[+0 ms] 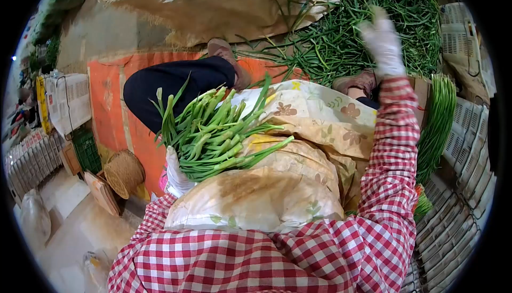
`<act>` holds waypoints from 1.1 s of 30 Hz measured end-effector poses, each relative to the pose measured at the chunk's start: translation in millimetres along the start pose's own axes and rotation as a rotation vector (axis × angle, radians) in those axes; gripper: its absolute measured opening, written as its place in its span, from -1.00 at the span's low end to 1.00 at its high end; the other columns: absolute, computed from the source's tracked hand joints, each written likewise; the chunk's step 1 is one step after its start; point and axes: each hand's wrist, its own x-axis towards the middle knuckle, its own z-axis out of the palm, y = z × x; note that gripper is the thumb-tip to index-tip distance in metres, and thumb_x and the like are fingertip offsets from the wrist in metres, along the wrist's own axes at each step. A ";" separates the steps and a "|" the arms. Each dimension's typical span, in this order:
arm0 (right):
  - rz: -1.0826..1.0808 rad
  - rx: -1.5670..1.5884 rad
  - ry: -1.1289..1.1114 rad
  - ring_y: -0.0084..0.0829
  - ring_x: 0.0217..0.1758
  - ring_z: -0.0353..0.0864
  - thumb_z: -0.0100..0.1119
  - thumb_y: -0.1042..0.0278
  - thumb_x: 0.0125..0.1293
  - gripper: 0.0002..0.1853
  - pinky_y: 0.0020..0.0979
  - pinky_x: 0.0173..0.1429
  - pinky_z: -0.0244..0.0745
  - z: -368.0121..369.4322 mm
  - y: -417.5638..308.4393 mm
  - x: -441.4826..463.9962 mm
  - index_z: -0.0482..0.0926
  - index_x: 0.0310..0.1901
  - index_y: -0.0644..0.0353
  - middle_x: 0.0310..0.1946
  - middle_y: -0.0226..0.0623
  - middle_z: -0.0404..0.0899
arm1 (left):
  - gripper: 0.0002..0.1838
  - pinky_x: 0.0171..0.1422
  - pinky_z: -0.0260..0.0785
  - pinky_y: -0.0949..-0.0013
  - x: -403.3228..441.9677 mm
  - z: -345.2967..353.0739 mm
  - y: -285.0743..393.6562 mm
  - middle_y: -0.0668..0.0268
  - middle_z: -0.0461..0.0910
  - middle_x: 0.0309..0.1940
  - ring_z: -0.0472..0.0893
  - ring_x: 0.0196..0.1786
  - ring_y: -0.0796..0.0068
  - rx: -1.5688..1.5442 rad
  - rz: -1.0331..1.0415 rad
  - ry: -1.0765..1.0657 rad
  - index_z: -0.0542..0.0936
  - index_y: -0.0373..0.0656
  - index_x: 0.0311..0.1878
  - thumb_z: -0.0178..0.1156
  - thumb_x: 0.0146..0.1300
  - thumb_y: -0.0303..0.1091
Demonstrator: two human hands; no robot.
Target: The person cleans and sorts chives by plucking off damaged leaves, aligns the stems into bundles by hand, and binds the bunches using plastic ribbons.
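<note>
While the gloved left hand [180, 175] holds a bunch of green stalks [213, 141] against the stained apron [261, 197], the right hand [382, 42], too blurred to tell whether its fingers are spread or closed, hangs over loose greens [418, 31]; outside the checked right sleeve [392, 143] stand thin green stems [440, 122].

Floor [80, 42] is carrying orange mat [106, 95], brown sheet [234, 5] and stalk pile [394, 21]. Mat is lying mostly flat; sheet is spreading beyond mat's far edge, crumpling at its pale left end. Pile is heaping at far right; loose stalks [320, 55] are straggling onto sheet and mat. Left shoe [241, 72] is resting near mat's far edge, right shoe [356, 81] beside pile. At left, pale floor is bearing clear bag [34, 218]. Apron [304, 170] over lap is supporting green bunch [218, 135].
</note>
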 end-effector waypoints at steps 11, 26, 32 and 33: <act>0.074 0.679 -1.242 -0.40 -0.20 0.55 -0.07 -0.08 0.33 -0.52 -0.43 -0.10 0.39 44.1 -121.4 -72.5 0.58 -0.04 0.18 -0.33 -0.22 0.60 | -0.45 0.04 0.39 0.22 11.6 -62.2 -11.7 -0.08 0.44 0.01 0.54 -0.07 0.16 1.686 1.200 -0.077 0.16 -0.32 0.29 0.00 0.30 -0.29; 0.136 -0.158 0.067 -0.34 -0.16 0.57 0.08 0.06 0.32 -0.60 -0.38 -0.06 0.47 -54.3 81.9 -42.0 0.53 0.04 0.18 -0.18 -0.23 0.61 | 0.07 -0.35 0.42 0.19 -14.0 -3.3 -2.5 0.11 0.54 -0.22 0.58 -0.37 0.15 1.977 0.696 0.207 0.11 -0.15 0.40 0.46 -0.18 -0.05; -0.137 0.541 -1.117 -0.20 -0.04 0.55 -0.01 -0.10 0.32 -0.49 -0.29 0.08 0.43 -74.0 -100.7 -116.9 0.58 -0.05 0.25 -0.11 -0.11 0.58 | 0.01 0.26 0.31 0.39 -3.7 39.0 15.7 0.07 0.40 0.21 0.48 0.18 0.31 1.329 0.570 -0.056 0.06 -0.21 0.40 0.46 -0.10 -0.38; -0.337 0.504 -1.177 -0.14 0.00 0.54 -0.04 -0.16 0.31 -0.44 -0.26 0.13 0.41 -60.1 -114.7 -125.1 0.57 -0.04 0.26 -0.08 -0.05 0.56 | 0.00 0.22 0.34 0.40 -3.8 55.6 22.3 0.09 0.42 0.19 0.52 0.15 0.31 1.146 0.393 -0.091 0.05 -0.23 0.40 0.44 -0.08 -0.37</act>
